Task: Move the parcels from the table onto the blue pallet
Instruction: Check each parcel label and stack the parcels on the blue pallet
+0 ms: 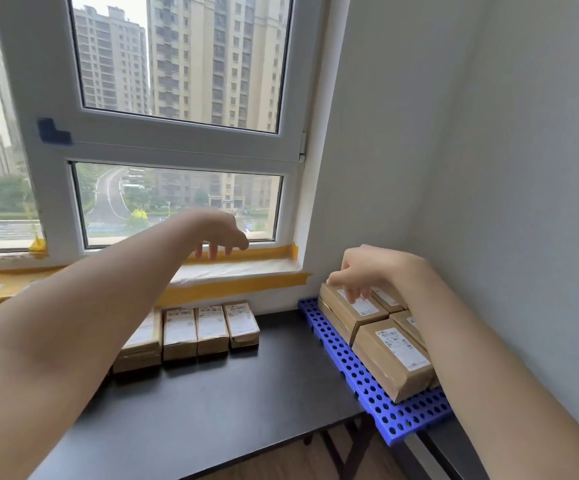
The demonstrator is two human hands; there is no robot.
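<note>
Several brown cardboard parcels with white labels stand in a row (211, 329) on the black table (232, 393), under the window sill. More parcels lie stacked on the blue perforated pallet (378, 393) at the right. My right hand (364, 271) rests its fingertips on the top far parcel (350, 308) of that stack, fingers pointing down. A nearer parcel (393, 356) lies in front of it. My left hand (217, 233) hangs in the air above the row on the table, fingers loose and pointing down, holding nothing.
A window with a white frame (177, 147) and a taped sill (239, 268) runs behind the table. A grey wall (489, 168) closes off the right side beside the pallet. The table's front edge shows dark legs (343, 445) and wood floor below.
</note>
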